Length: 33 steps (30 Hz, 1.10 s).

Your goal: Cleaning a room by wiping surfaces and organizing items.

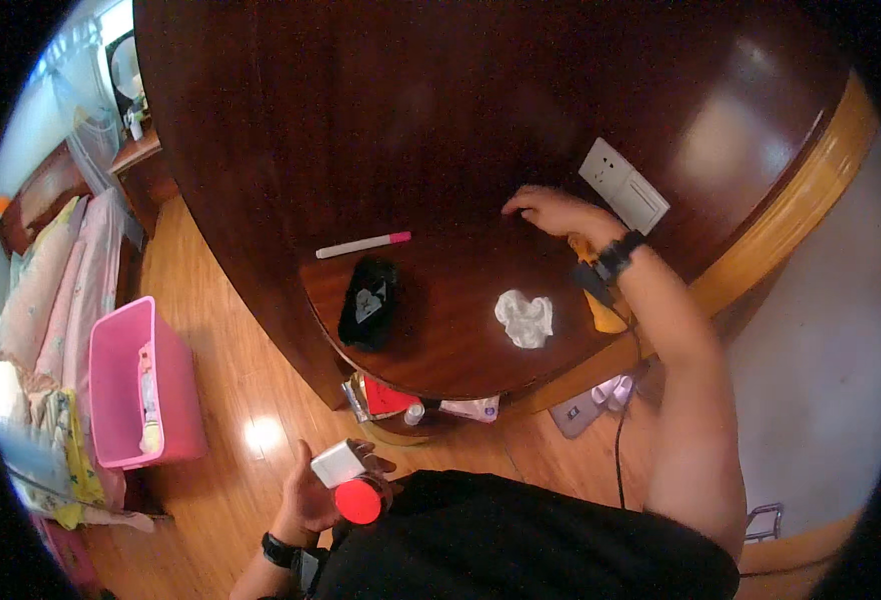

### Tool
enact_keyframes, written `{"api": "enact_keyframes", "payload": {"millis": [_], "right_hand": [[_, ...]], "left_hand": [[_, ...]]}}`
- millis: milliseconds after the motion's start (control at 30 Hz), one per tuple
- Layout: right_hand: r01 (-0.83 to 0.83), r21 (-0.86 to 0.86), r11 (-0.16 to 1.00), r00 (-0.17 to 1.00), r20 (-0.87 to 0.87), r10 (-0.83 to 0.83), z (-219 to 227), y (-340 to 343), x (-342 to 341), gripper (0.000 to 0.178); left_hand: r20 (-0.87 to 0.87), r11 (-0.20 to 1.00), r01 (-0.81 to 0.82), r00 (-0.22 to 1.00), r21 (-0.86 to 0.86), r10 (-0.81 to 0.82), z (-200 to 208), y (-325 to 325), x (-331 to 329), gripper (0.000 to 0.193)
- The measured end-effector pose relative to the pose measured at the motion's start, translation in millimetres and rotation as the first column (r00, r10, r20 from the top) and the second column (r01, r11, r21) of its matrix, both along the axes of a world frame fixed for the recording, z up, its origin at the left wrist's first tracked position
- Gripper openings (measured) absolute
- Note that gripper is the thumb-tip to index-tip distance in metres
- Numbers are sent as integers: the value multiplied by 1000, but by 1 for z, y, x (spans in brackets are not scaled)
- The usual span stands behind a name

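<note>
Nearest, at 6 o'clock: left hand (pixel 311 497) wrapped round a small white boxy block (pixel 338 464) w/ a glossy red round cap (pixel 359 501) just below. Right hand (pixel 551 212), fingers spread flat on polished dark wood tabletop (pixel 441 340), approx 1 o'clock. Crumpled white tissue (pixel 525 318), matte black pouch (pixel 369 302) and slim white marker w/ pink cap (pixel 363 244) lie between.
</note>
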State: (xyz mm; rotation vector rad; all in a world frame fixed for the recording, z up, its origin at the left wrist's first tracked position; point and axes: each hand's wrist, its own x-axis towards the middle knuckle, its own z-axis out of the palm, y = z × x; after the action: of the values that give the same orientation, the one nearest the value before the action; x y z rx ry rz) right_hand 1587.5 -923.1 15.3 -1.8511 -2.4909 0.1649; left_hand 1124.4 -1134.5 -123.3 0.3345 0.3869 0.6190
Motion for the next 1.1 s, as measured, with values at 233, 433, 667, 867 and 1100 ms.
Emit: {"api": "enact_keyframes", "payload": {"millis": [233,433,667,867,1100], "right_hand": [[146,130,981,989,-54,-140,6,6,36,21],[99,126,987,995,-23,-97,-7,7,46,22],[-30,-14,999,1000,-2,30,15,-12,-5,17],[-74,-140,987,970,-239,39,3,7,-23,15],[-113,-143,983,970,-229,78,-6,9,-19,13]], "left_hand": [[40,996,-88,995,-7,89,-8,14,-18,86],[8,992,-126,992,-15,126,2,25,-12,83],[-167,866,-381,924,-325,344,-9,30,-12,81],[-175,900,-334,940,-281,294,-2,40,-7,81],[-147,886,-352,936,-302,321,-13,42,-10,80]]}}
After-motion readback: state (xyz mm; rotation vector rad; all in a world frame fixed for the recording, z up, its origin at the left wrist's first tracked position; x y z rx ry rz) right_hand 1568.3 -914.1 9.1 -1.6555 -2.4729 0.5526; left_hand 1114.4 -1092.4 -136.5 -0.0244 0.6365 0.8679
